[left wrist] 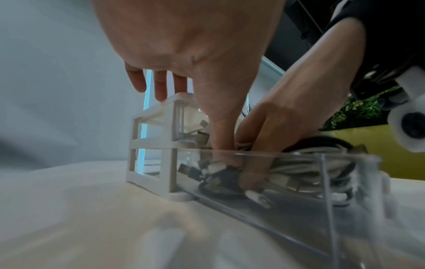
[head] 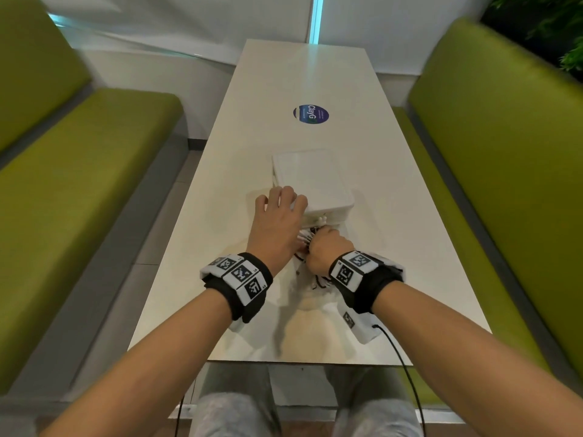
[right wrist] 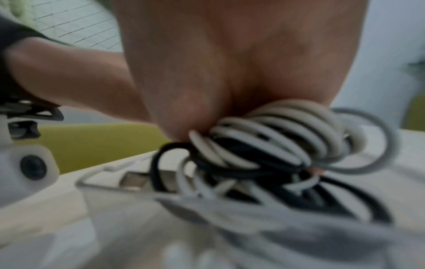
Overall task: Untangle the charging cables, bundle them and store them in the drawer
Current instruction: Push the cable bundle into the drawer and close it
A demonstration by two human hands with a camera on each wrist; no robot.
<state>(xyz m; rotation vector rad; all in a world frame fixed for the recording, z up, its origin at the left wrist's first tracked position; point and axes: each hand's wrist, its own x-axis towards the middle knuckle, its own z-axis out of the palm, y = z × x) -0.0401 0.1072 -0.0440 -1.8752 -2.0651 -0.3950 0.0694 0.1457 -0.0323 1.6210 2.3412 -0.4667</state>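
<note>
Both hands meet at the front of the white drawer unit (head: 312, 181) on my table (head: 252, 121). From the head view, my left hand (head: 277, 222) lies spread over the unit's near left corner, fingers fairly straight, while my right hand (head: 328, 247) is a fist beside it; the cables (head: 304, 239) show only as a few white plugs and dark loops between the two wrists.

The left wrist view adds what the head view hides: a clear drawer (left wrist: 299, 182) pulled out of the lowest slot, with my right hand (left wrist: 276, 131) reaching down into it, fingers (left wrist: 253, 174) curled round the bundle. My left fingertips (left wrist: 161, 91) touch the top edge of the frame, and the thumb dips into the drawer against the plugs.

The right wrist view, blurred, shows the coils of white and black cable (right wrist: 264, 145) directly under my closed right palm (right wrist: 230, 63), partly inside the drawer.
</note>
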